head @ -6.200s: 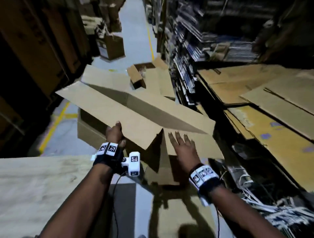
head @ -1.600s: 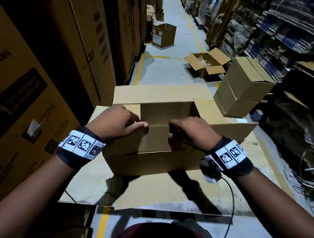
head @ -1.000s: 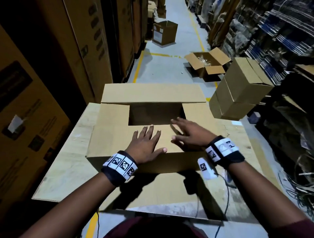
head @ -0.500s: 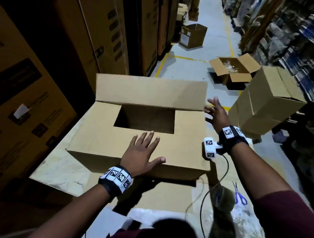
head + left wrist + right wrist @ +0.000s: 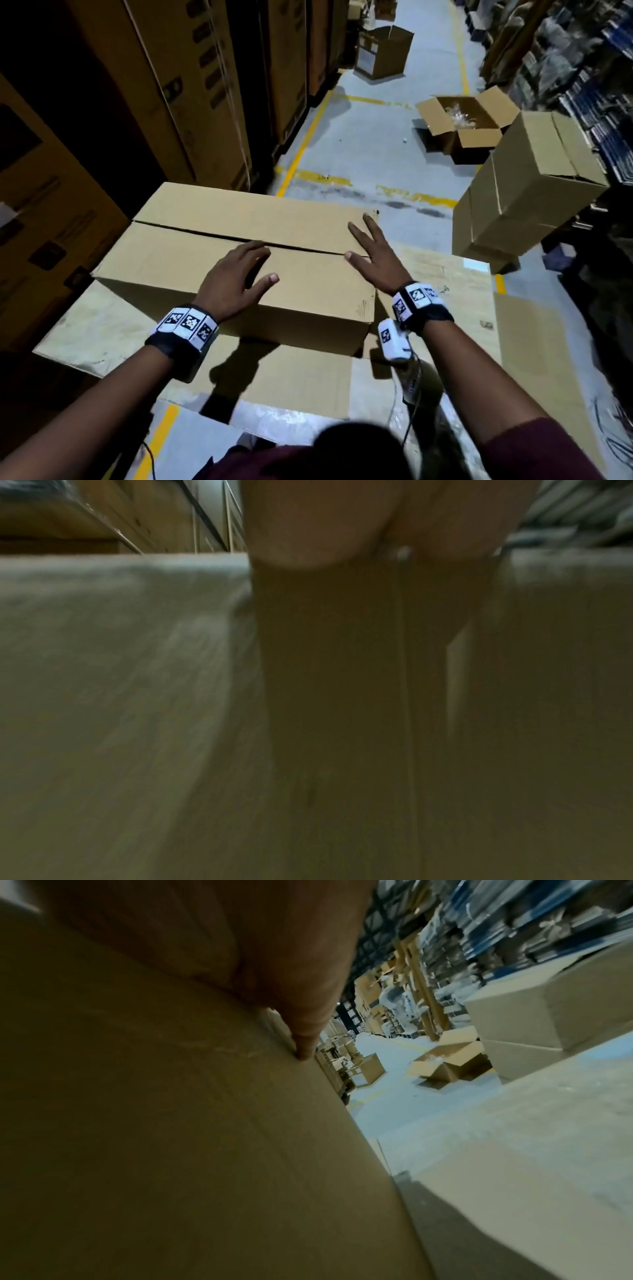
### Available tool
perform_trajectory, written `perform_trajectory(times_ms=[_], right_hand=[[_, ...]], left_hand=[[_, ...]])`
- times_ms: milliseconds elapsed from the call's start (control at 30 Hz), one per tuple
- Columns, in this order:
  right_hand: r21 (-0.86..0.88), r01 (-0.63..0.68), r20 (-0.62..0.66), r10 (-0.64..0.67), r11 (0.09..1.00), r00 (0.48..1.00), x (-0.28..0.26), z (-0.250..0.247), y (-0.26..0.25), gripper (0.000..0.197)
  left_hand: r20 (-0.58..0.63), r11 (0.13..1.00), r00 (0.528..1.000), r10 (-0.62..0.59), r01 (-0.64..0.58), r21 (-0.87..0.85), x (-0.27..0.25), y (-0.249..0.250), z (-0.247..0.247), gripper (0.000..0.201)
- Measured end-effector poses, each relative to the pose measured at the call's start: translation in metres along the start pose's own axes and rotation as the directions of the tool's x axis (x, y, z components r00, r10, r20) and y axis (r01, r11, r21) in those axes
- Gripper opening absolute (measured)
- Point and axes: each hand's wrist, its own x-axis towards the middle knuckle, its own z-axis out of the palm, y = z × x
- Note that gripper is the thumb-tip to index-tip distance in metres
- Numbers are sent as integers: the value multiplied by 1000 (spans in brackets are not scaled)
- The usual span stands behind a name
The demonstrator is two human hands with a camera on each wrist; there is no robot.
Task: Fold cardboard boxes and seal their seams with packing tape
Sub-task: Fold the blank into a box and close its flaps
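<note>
Right now one cardboard box [image 5: 219, 274] sits on the work table [image 5: 89, 329], close to the person and a bit to the left. Its two long top flaps are folded down and meet in one dark seam [image 5: 205, 232] that runs from left to right. No tape shows on that seam.

Two hands lie flat on the box top. The left hand [image 5: 236, 279] is on the near flap, fingers spread apart and a little bent, with the tips reaching the seam. The right hand [image 5: 371, 253] is at the right end of the box, fingers straight and spread, with the fingers over the far flap and the thumb by the seam. Neither hand holds anything.

The left wrist view is blurry. It shows only a bit of the left hand [image 5: 377, 520] over brown cardboard, so the fingers cannot be made out there. The right wrist view shows the right hand [image 5: 240, 947] pressed on the box [image 5: 171, 1123], with one fingertip at the box edge.

The near side of the table is partly hidden by the arms and a dark blur at the bottom.

Farther off on the floor stand three more boxes: one open box [image 5: 462, 126] to the right, one tall closed box [image 5: 527, 192] at the right edge of the table, and one open box [image 5: 382, 51] far down the aisle. Tall brown cartons [image 5: 164, 85] line the left side, cut off at the top.
</note>
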Motion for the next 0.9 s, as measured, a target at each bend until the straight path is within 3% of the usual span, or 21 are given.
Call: perform_trajectory(times_ms=[100,200,267,333,433,633,767,900], right_hand=[[13,4,-31,-4,1000,1000,-29,13,-14,66],[15,-4,-40,5,1000,999,-56,27,-27,69],[28,-24,-38,25,999,999,-62,32,-34,68],[42,-61,-29,62,997,998,-63,32,-40,65],[28,-105,-39,106,994,994,-65,33,-47,63],[-159,-189,-113,172,969,979,-64,42,-45,61],[-166,-204,-135,183,965,974,-66,44,-50,60],[-70,-283,-175,268,957,948,-76,37,-59,61]], left_hand=[[245,996,965,-89,90,3,19,-3,-16,65],[459,980,883,-102,8,201,58,9,-34,45],[455,967,889,-54,-68,247,96,19,-34,50],[453,964,891,-20,-102,244,129,26,-22,75],[527,947,848,-50,-128,295,152,37,7,114],[522,919,852,-23,-187,346,150,42,32,121],[545,924,838,17,-221,312,149,42,26,111],[550,907,814,189,-359,220,130,58,13,61]])
